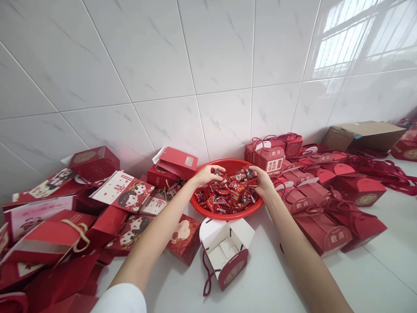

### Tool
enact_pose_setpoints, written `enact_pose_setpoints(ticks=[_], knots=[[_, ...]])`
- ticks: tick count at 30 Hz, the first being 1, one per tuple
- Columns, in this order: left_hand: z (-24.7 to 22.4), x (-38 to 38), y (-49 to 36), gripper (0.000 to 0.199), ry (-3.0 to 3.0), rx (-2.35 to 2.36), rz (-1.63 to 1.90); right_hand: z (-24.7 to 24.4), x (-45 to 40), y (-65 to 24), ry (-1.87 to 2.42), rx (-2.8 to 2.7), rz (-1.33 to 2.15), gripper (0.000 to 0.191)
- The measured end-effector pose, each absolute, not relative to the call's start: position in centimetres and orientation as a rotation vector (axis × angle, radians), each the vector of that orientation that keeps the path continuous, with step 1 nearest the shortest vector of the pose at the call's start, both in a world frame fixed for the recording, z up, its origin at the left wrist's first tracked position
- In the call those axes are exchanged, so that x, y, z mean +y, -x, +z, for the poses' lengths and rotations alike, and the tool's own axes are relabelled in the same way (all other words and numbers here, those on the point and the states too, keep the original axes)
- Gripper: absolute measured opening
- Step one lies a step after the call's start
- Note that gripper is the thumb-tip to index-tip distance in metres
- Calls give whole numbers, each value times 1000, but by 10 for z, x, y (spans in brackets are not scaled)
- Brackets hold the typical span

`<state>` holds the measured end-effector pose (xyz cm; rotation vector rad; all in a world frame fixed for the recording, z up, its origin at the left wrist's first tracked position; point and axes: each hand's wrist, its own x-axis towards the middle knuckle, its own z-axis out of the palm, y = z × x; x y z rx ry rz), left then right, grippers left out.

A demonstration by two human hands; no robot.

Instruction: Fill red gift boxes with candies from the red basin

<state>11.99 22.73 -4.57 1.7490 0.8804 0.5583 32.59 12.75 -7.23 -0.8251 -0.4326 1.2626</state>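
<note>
A red plastic basket (229,216) stands against the wall, heaped with wrapped candies (224,195) in red and dark wrappers. Over its left part, my left hand (208,174) has its thumb and fingers curled round a wrapped candy, partly hidden by the hand. At the right side of the basket, my right hand (263,181) grips wrapped candies with a dark one showing at the fingertips. Just in front of the basket sits an open gift box (233,274), dark red outside and white inside, its flaps spread and a cord handle hanging to the left.
Red gift boxes (97,163) with cartoon figures and twine handles lie piled on the left. Rows of closed dark red boxes (321,230) with cord handles fill the right. Farther right are a cardboard carton (365,130) and loose red cords (384,174). White tiles (224,56) rise behind.
</note>
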Motion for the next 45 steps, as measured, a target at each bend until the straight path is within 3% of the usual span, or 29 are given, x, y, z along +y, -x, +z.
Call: enact_pose_setpoints(ticks=[10,15,19,25,45], knots=[[-48,228,-112,34,-2005,853,453,-71,126,-325,832,-434,1255,7],[-35,206,-112,40,-2346,781,141,-69,124,-324,838,-440,1258,9],[-36,202,-115,23,-2462,841,53,-68,124,-323,844,-442,1246,7],[-45,207,-114,40,-2364,819,-9,-68,123,-324,839,-475,1299,8],[-47,166,-97,45,-2167,796,603,-74,127,-325,752,-559,1358,6]])
